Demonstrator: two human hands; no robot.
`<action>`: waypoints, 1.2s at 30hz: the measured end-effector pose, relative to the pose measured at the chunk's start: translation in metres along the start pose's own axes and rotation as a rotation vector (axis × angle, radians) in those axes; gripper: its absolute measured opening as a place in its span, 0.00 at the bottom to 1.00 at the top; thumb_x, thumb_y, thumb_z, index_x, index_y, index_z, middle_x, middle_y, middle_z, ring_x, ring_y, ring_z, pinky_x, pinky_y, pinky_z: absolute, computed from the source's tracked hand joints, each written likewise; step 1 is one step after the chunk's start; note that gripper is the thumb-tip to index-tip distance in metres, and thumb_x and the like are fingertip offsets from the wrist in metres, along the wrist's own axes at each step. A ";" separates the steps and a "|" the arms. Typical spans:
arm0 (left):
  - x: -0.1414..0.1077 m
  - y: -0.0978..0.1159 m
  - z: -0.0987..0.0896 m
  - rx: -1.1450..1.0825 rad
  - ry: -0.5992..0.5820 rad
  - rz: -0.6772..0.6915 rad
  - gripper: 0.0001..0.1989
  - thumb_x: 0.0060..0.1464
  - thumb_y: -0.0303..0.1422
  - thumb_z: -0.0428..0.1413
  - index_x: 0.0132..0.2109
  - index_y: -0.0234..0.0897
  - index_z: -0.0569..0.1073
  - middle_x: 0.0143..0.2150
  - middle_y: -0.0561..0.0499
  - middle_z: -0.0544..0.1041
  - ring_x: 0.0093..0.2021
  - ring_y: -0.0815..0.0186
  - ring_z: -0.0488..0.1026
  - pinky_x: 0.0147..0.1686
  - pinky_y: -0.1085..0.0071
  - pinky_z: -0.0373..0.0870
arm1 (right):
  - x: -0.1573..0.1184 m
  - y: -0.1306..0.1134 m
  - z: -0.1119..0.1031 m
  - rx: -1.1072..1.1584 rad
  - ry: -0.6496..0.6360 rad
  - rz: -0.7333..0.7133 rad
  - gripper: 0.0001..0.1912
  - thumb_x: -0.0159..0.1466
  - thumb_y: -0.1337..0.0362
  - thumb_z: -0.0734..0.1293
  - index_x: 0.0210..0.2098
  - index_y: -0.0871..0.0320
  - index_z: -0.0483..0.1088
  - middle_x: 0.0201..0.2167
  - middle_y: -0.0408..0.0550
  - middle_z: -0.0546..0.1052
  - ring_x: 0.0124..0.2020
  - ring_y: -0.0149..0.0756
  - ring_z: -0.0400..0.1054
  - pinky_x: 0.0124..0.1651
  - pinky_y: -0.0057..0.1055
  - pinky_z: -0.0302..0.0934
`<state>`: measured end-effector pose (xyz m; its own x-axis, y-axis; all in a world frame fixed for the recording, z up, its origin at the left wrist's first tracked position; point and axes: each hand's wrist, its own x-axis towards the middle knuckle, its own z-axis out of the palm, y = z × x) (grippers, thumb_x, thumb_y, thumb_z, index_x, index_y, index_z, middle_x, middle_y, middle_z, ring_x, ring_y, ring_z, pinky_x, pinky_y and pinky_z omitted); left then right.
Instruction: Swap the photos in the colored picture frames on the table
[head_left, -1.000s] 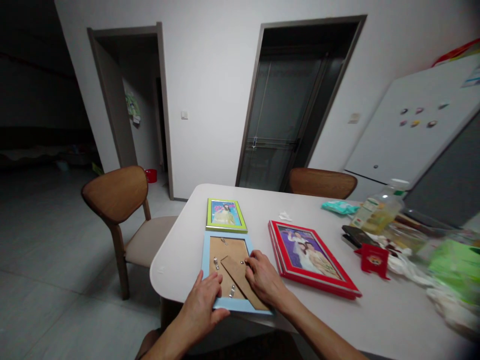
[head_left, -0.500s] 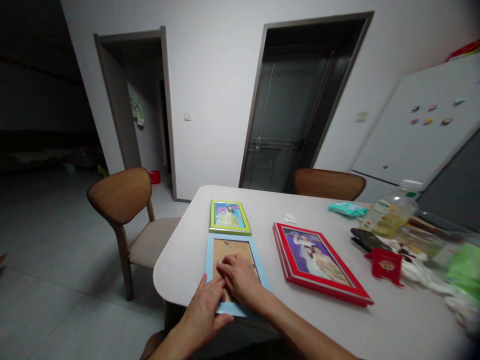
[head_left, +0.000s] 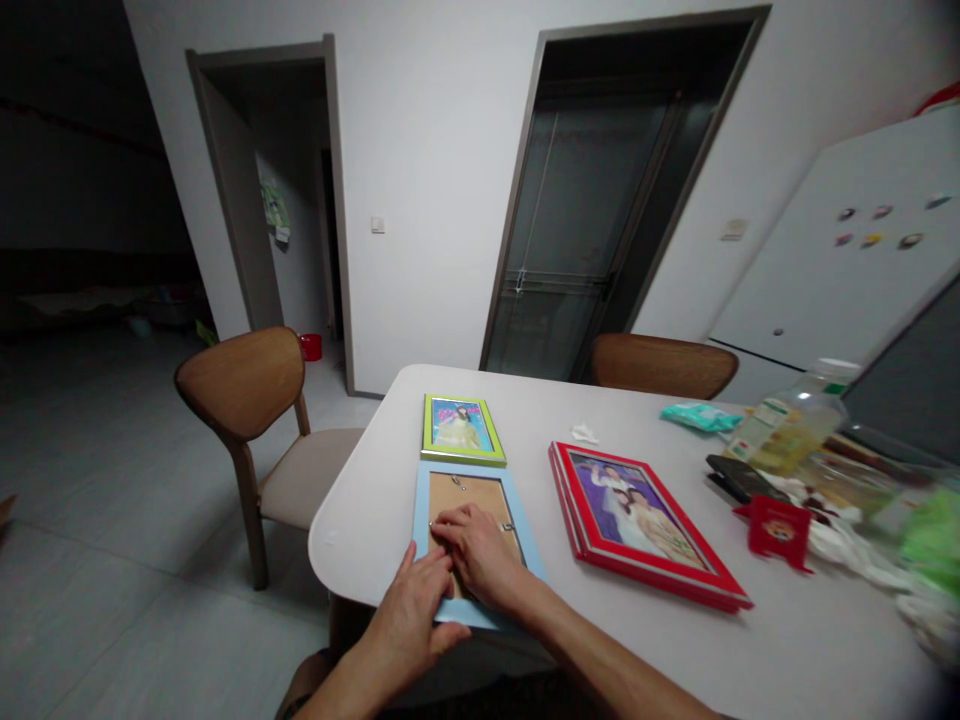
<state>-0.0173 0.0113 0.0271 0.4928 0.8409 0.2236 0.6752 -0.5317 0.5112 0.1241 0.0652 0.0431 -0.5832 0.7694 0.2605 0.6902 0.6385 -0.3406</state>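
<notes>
Two bare hands at a blue picture frame (head_left: 421, 510), seen from the head. The right hand (head_left: 484, 555) lay over the brown backing board (head_left: 480, 492), its fingers bent toward the board's left edge; whether they pinched anything could not be told, since the hand covered the spot. The left hand (head_left: 412, 605) rested across the frame's near left corner, fingertips beside those of the right hand and thumb set apart by the near rail; whether it grasped the rail or merely lay on it could not be told. The frame lay back upward at the near edge of the pale table (head_left: 360, 530). Metal fittings showed at the board's far end (head_left: 457, 482) and right side (head_left: 508, 527).

Directly beyond, just beside the far rail, a green frame (head_left: 461, 430) lay picture upward. To the right, apart from the blue frame, stood a stack of red frames (head_left: 637, 520), the top one displaying a photograph. Farther right were a red item (head_left: 780, 530), a dark object (head_left: 742, 478), a teal packet (head_left: 701, 417) and a tilted bottle (head_left: 799, 425) of yellowish liquid. Wooden chairs stood left (head_left: 244, 380) and beyond (head_left: 664, 366).
</notes>
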 end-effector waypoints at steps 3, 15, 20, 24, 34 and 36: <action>0.000 0.000 0.000 -0.002 -0.001 0.003 0.17 0.39 0.32 0.59 0.38 0.36 0.66 0.51 0.44 0.67 0.54 0.59 0.59 0.56 0.52 0.43 | 0.000 -0.001 0.000 0.011 -0.008 -0.026 0.10 0.59 0.67 0.56 0.33 0.57 0.68 0.35 0.45 0.70 0.37 0.34 0.55 0.38 0.31 0.47; 0.000 0.004 -0.006 0.003 0.013 0.003 0.12 0.39 0.31 0.59 0.33 0.38 0.64 0.44 0.49 0.69 0.50 0.61 0.62 0.56 0.55 0.44 | -0.001 -0.005 0.000 -0.070 -0.036 -0.009 0.10 0.57 0.67 0.59 0.39 0.56 0.66 0.39 0.46 0.68 0.40 0.35 0.54 0.40 0.31 0.46; 0.002 0.002 -0.006 0.013 0.002 -0.006 0.11 0.41 0.32 0.58 0.33 0.38 0.63 0.45 0.48 0.69 0.50 0.61 0.62 0.55 0.54 0.44 | 0.001 -0.004 0.000 -0.075 -0.066 -0.028 0.09 0.57 0.65 0.59 0.36 0.57 0.67 0.36 0.47 0.69 0.39 0.36 0.54 0.38 0.31 0.46; 0.002 0.003 -0.006 0.012 -0.007 -0.014 0.12 0.40 0.32 0.58 0.33 0.38 0.64 0.45 0.49 0.69 0.50 0.61 0.62 0.55 0.54 0.44 | 0.001 -0.002 0.001 -0.063 -0.063 -0.040 0.08 0.57 0.65 0.59 0.34 0.58 0.67 0.35 0.47 0.69 0.38 0.35 0.55 0.37 0.31 0.46; -0.001 0.001 -0.004 0.007 -0.026 -0.025 0.23 0.40 0.32 0.58 0.45 0.37 0.62 0.51 0.44 0.66 0.53 0.58 0.60 0.55 0.50 0.42 | 0.008 0.006 -0.001 -0.026 -0.020 -0.001 0.12 0.56 0.72 0.56 0.33 0.57 0.70 0.34 0.46 0.71 0.35 0.32 0.58 0.37 0.28 0.48; 0.000 0.003 -0.005 0.003 -0.007 -0.027 0.17 0.40 0.32 0.58 0.40 0.38 0.64 0.49 0.46 0.68 0.52 0.60 0.61 0.56 0.53 0.42 | 0.011 0.005 0.000 -0.074 -0.055 -0.034 0.09 0.56 0.69 0.58 0.29 0.58 0.70 0.33 0.47 0.71 0.34 0.33 0.58 0.37 0.29 0.48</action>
<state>-0.0182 0.0101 0.0323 0.4781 0.8543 0.2038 0.6902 -0.5089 0.5144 0.1207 0.0766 0.0440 -0.6280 0.7464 0.2204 0.6982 0.6654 -0.2641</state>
